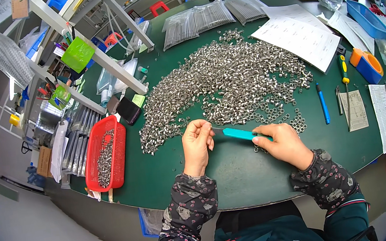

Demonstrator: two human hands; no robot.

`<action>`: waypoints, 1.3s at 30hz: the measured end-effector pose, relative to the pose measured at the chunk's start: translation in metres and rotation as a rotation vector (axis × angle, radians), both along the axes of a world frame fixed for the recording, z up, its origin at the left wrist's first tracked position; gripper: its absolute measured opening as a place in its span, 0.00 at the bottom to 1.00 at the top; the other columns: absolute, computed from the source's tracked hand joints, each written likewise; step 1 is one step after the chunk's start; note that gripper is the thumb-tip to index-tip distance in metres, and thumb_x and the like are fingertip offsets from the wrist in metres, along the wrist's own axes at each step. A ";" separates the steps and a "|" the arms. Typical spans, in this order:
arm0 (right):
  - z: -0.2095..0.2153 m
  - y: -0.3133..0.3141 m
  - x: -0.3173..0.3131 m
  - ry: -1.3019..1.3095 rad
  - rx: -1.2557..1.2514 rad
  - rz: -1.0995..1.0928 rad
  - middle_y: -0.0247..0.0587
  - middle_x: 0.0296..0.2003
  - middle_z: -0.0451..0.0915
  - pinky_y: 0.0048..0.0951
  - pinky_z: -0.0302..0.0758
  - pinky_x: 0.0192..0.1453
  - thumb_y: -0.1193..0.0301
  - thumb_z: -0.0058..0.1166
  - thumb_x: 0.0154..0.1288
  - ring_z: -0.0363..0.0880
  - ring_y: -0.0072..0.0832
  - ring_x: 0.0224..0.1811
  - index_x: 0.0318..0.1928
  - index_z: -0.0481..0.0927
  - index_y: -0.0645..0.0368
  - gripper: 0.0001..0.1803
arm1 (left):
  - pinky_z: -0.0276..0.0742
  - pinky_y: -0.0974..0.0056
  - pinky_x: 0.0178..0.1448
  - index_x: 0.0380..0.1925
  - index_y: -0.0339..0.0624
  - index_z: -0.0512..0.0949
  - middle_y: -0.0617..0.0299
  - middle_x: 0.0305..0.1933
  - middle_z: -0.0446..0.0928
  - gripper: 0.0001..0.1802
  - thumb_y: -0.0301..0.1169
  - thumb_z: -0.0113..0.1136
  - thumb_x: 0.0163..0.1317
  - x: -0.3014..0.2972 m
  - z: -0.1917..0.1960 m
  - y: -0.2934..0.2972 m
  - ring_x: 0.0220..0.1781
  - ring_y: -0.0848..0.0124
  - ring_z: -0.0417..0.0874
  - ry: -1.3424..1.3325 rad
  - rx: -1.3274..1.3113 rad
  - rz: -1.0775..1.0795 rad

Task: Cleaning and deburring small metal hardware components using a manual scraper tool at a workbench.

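My right hand [285,143] is closed round a teal utility knife [240,133], its thin blade pointing left. My left hand [198,145] is closed in a pinch at the blade's tip. Whatever sits between those fingertips is too small and covered to make out. Beyond both hands spreads a wide heap of small silvery metal rings [227,81], some lying loose near my right fingers. At the left, a red plastic basket [122,152] holds more of these metal pieces.
The green table [240,178] carries everything. Bagged rods [210,15] lie at the back. Paper sheets [297,39], a blue pen [323,104], a yellow-green screwdriver [344,69] and a blue-orange tape dispenser [367,66] are at right. A white shelf post [120,74] stands left.
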State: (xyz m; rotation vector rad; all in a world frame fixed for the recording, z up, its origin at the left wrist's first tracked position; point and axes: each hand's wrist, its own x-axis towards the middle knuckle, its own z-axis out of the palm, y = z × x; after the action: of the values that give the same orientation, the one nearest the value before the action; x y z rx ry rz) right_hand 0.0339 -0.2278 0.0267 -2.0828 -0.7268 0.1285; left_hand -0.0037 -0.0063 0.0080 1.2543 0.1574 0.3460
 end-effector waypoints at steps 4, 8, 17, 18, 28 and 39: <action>0.007 0.002 -0.009 -0.235 -0.055 -0.063 0.43 0.23 0.75 0.38 0.71 0.28 0.61 0.55 0.56 0.76 0.40 0.26 0.39 0.79 0.55 0.14 | 0.66 0.77 0.18 0.32 0.39 0.72 0.65 0.23 0.73 0.05 0.28 0.53 0.63 0.000 0.000 0.001 0.18 0.84 0.68 -0.017 0.035 0.002; 0.009 0.007 -0.014 -0.589 -0.044 -0.154 0.39 0.20 0.71 0.36 0.70 0.25 0.63 0.57 0.54 0.75 0.36 0.25 0.38 0.77 0.55 0.12 | 0.67 0.76 0.18 0.33 0.39 0.71 0.65 0.23 0.73 0.05 0.29 0.53 0.63 0.000 -0.004 0.005 0.18 0.83 0.68 -0.002 -0.058 0.012; 0.005 0.003 -0.009 -0.375 -0.060 -0.055 0.39 0.20 0.72 0.38 0.70 0.25 0.63 0.56 0.55 0.75 0.37 0.25 0.37 0.78 0.55 0.12 | 0.66 0.77 0.18 0.33 0.40 0.71 0.66 0.24 0.72 0.05 0.29 0.53 0.63 0.001 -0.002 0.004 0.18 0.83 0.67 0.006 -0.074 0.008; 0.004 0.003 -0.008 -0.375 -0.061 -0.055 0.39 0.20 0.72 0.38 0.70 0.25 0.63 0.56 0.55 0.75 0.37 0.25 0.37 0.78 0.55 0.12 | 0.66 0.77 0.18 0.33 0.40 0.71 0.66 0.24 0.72 0.05 0.29 0.53 0.63 0.001 -0.002 0.004 0.18 0.83 0.67 0.006 -0.075 0.008; 0.011 0.002 -0.007 -0.517 0.034 -0.180 0.41 0.20 0.71 0.37 0.69 0.26 0.65 0.57 0.54 0.74 0.37 0.24 0.40 0.77 0.57 0.14 | 0.66 0.76 0.19 0.33 0.41 0.71 0.65 0.25 0.72 0.04 0.29 0.52 0.64 0.000 -0.002 0.007 0.19 0.83 0.67 -0.010 -0.137 -0.007; 0.003 0.002 -0.004 -0.340 0.043 -0.122 0.41 0.23 0.75 0.38 0.70 0.28 0.64 0.56 0.56 0.75 0.40 0.26 0.40 0.78 0.57 0.13 | 0.68 0.75 0.22 0.37 0.40 0.71 0.61 0.29 0.73 0.05 0.29 0.52 0.64 0.001 0.000 0.006 0.22 0.81 0.69 -0.026 -0.165 -0.033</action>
State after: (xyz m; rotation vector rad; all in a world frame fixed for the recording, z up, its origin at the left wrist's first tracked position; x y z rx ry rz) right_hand 0.0303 -0.2256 0.0296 -2.1250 -0.7923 -0.3135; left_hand -0.0026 -0.0006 0.0082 1.0875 0.1400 0.3139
